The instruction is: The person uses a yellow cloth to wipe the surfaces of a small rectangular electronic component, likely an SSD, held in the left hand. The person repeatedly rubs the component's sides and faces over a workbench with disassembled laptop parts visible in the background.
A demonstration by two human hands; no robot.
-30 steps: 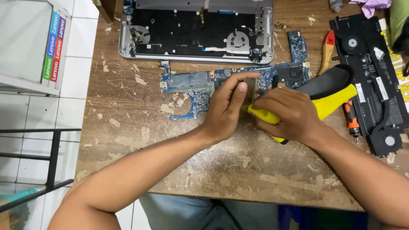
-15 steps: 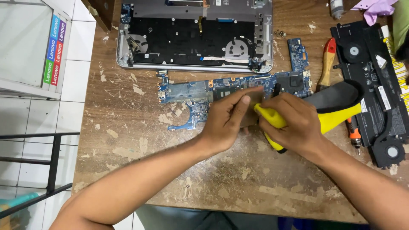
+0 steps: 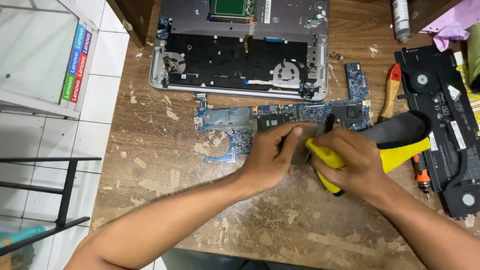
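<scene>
A blue circuit board (image 3: 235, 125) is laid flat on a worn wooden table (image 3: 150, 165), its long axis running left to right, with an opened laptop base (image 3: 240, 55) just beyond it. To the right a black panel with fans (image 3: 445, 125) is seen, and a red-handled tool (image 3: 391, 92) and an orange screwdriver (image 3: 422, 175) lie between it and the board. White floor tiles (image 3: 107, 55) and a black metal frame (image 3: 60, 200) are seen at the left. The board's right half is covered by both hands. A small grey piece (image 3: 301, 150) is pinched by the left hand (image 3: 272, 160); a yellow-and-black tool (image 3: 395, 145) is gripped by the right hand (image 3: 350, 162), its body pointing right and far.
</scene>
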